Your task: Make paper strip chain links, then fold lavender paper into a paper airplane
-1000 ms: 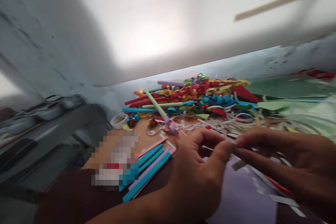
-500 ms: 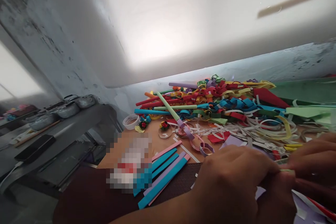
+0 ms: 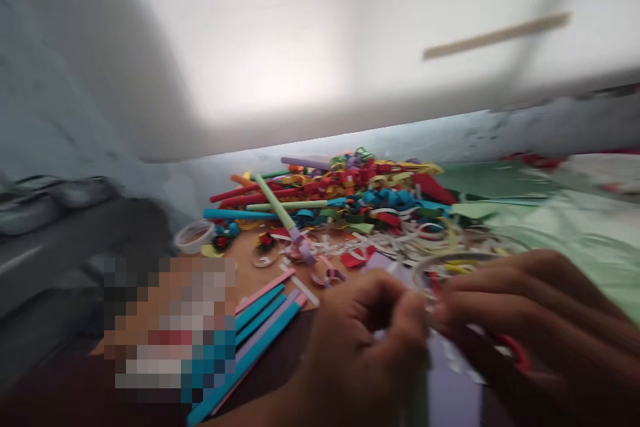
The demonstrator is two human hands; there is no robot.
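My left hand (image 3: pixel 370 347) is closed in a pinch, thumb against the curled forefinger, at lower centre. Below it hangs a blurred green paper strip (image 3: pixel 419 390), apparently held in those fingers. Close beside it on the right, my right hand (image 3: pixel 540 320) has its fingers drawn together, the tips almost touching the left thumb. What sits between the right fingertips is hidden and smeared. Under the hands lies a sheet of purple paper (image 3: pixel 453 380). A red curved thing (image 3: pixel 515 350) shows partly behind the right hand.
Colourful paper chains and rolled paper sticks (image 3: pixel 350 187) are heaped against the wall. White paper scraps (image 3: pixel 400 240) lie before them. Blue, pink and purple strips (image 3: pixel 265 340) lie left of my hands. A tape roll (image 3: pixel 195 237) stands at the left; green sheeting (image 3: pixel 575 227) spreads right.
The view has swung right, so the table things sit further left. My hands have shifted, the left thumb now showing, and a green strip appears below the left hand.
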